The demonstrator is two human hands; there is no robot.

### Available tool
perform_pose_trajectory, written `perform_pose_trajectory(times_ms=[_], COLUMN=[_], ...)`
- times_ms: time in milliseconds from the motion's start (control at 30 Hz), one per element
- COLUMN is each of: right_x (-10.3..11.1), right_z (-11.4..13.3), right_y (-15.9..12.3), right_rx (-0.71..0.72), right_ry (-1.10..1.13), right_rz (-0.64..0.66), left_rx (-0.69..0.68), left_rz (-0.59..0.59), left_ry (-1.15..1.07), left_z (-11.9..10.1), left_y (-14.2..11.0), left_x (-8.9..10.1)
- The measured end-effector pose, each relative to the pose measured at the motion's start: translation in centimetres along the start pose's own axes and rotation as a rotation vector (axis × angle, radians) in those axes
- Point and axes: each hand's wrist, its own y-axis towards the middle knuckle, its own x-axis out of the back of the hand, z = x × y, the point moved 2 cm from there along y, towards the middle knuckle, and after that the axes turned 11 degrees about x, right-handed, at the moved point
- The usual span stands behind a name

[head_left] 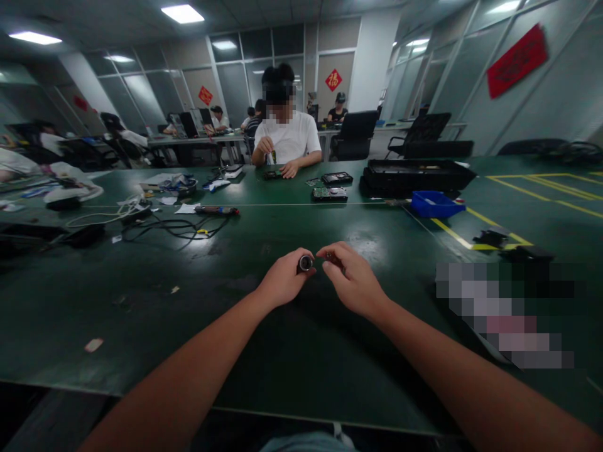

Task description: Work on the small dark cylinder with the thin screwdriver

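Note:
My left hand (pixel 285 276) is wrapped round a short dark cylinder (pixel 306 263) that looks like a flashlight body. Its round, metal-rimmed end faces me, and the inside looks dark. Just to the right, my right hand (pixel 357 280) is closed with its thumb and fingers curled together. A small dark bit (pixel 328 257) shows between those fingertips, too small to name. Only a narrow gap parts the two hands. Both are held above the green table (pixel 264 370), and my fingers hide most of the cylinder.
Across the table a person in a white shirt (pixel 294 135) handles a screwdriver over a hard drive. More drives (pixel 330 194) lie nearby. A blue bin (pixel 436 204) and long black tray (pixel 414 178) stand right. Cables (pixel 183 229) and an electric screwdriver (pixel 217 211) lie left.

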Motion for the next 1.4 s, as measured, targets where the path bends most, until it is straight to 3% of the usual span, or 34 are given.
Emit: perform_pose_trajectory(times_ms=[133, 467, 833, 1200, 1400], right_x=[0.8, 0.8, 0.5, 0.6, 1.2], right_z=[0.4, 0.0, -0.5, -0.6, -0.2], right_y=[0.1, -0.8, -0.7, -0.4, -0.2], right_rx=[0.029, -0.084, -0.092, -0.151, -0.133], right_ry=[0.045, 0.163, 0.075, 0.095, -0.107], right_rz=[-0.098, -0.313, -0.263, -0.314, -0.242], left_rx=[0.064, 0.095, 0.104, 0.132, 0.122], left_rz=[-0.049, -0.046, -0.028, -0.035, -0.051], left_ry=[-0.044, -0.095, -0.119, -0.131, -0.075], left_z=[0.8, 1.5, 1.3, 1.0, 1.2], left_y=[0.3, 0.6, 0.5, 0.5, 0.5], left_x=[0.0, -0.3, -0.2, 0.1, 0.2])
